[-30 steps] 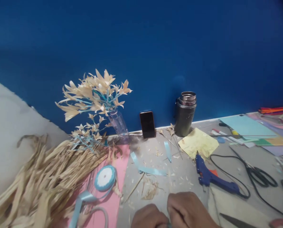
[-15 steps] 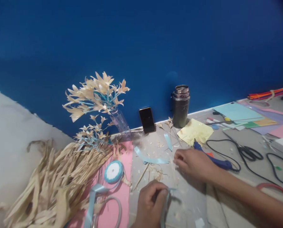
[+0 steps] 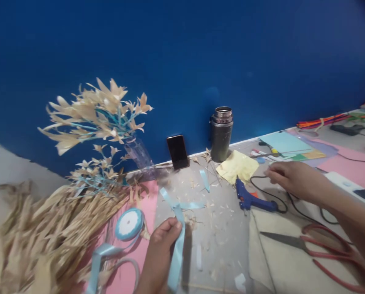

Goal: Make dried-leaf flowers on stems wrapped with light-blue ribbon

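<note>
My left hand [image 3: 165, 237] pinches a strip of light blue ribbon [image 3: 176, 257] between thumb and fingers; the ribbon hangs down toward the bottom edge. Another blue ribbon piece [image 3: 194, 205] lies just beyond it. My right hand [image 3: 282, 174] is over the black cord at the right, fingers closed; what they hold, if anything, is hidden. Below that hand lies a blue glue gun [image 3: 252, 201]. A ribbon spool [image 3: 129, 223] rests on pink paper [image 3: 150, 196] left of my left hand.
Dried husks [image 3: 60, 228] cover the left side. A clear vase [image 3: 139, 153] holds pale flowers. A phone [image 3: 178, 152] and a dark flask [image 3: 221, 136] stand by the blue wall. Red-handled scissors [image 3: 326, 245] lie on folded cloth [image 3: 262, 261]; coloured papers [image 3: 288, 143] are at the right.
The view has shifted right. My right hand has moved right and away from the ribbon pieces, past the glue gun. My left hand has raised its ribbon, which now shows more fully.
</note>
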Action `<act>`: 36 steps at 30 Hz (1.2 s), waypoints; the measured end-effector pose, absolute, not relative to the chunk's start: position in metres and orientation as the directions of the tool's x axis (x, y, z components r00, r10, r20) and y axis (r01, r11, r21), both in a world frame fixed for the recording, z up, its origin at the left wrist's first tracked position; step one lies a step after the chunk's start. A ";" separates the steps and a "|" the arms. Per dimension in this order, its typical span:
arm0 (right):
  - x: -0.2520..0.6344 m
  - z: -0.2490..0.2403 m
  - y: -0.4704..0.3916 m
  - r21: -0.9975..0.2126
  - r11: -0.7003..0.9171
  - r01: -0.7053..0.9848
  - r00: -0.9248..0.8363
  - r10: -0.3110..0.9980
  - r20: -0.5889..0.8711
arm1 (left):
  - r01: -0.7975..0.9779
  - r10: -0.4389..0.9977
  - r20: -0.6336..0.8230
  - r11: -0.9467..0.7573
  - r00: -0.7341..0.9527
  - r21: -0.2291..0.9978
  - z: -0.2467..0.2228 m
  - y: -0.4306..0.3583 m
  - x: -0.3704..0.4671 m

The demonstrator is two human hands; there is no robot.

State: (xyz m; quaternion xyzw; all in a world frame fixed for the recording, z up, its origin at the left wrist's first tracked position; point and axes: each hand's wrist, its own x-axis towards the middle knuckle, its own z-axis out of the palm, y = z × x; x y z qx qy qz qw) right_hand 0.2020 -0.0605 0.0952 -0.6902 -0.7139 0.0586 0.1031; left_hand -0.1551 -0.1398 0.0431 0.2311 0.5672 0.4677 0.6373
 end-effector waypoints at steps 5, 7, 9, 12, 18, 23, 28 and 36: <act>0.212 0.069 -0.094 -0.320 0.054 0.946 -0.107 0.983 -0.150 | -0.325 0.862 -0.506 0.473 -0.021 0.819 0.051 -0.138 -0.138; 0.199 0.054 -0.098 -0.307 0.166 0.937 -0.208 0.972 -0.110 | -0.291 0.869 -0.495 0.477 0.012 0.829 0.052 -0.135 -0.127; 0.187 0.042 -0.097 -0.272 0.270 0.924 -0.293 0.955 -0.048 | -0.267 0.879 -0.476 0.466 0.027 0.844 0.053 -0.129 -0.116; 0.180 0.034 -0.093 -0.255 0.306 0.917 -0.325 0.945 -0.035 | -0.214 0.907 -0.418 0.419 0.048 0.883 0.058 -0.114 -0.101; 0.182 0.031 -0.088 -0.288 0.249 0.925 -0.268 0.963 -0.028 | -0.099 0.953 -0.259 0.276 0.154 0.956 0.065 -0.051 -0.060; 0.183 0.023 -0.087 -0.373 0.276 0.886 -0.274 0.960 0.060 | -0.121 0.894 -0.384 0.418 0.231 0.900 0.040 0.001 -0.023; 0.208 0.020 -0.081 -0.631 0.167 0.757 -0.114 0.986 0.125 | -0.128 0.897 -0.396 0.424 0.197 0.897 0.016 0.015 -0.018; 0.208 0.047 -0.076 -0.983 -0.031 0.182 -0.065 0.997 -0.043 | -0.131 0.956 -0.275 0.287 0.106 0.949 0.025 0.007 -0.022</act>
